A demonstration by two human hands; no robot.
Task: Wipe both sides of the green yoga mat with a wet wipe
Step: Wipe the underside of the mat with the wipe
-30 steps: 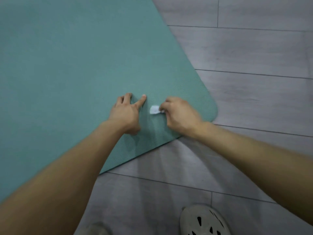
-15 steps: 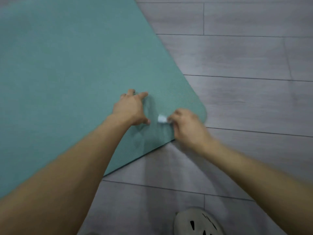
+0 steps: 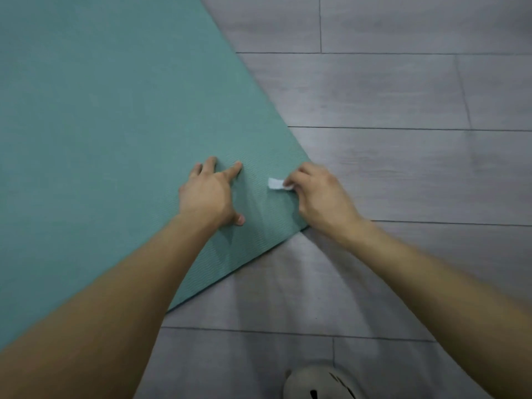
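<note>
Two hands work near the middle of the frame, a gap of bare mat between them; the green yoga mat [image 3: 115, 125] lies flat on the grey plank floor [image 3: 403, 96], filling the upper left and left of the frame, its near edge running down toward the lower left; its corner is hidden under the right hand [image 3: 319, 197]. The left hand [image 3: 210, 194] presses on the mat with fingers spread and straight, thumb tucked toward the wrist; the right hand, just right of centre, has its fingers curled and pinches a small white wet wipe [image 3: 275, 183], which lies against the mat between the two hands; a pale shoe [image 3: 319, 383] shows at the bottom edge.
</note>
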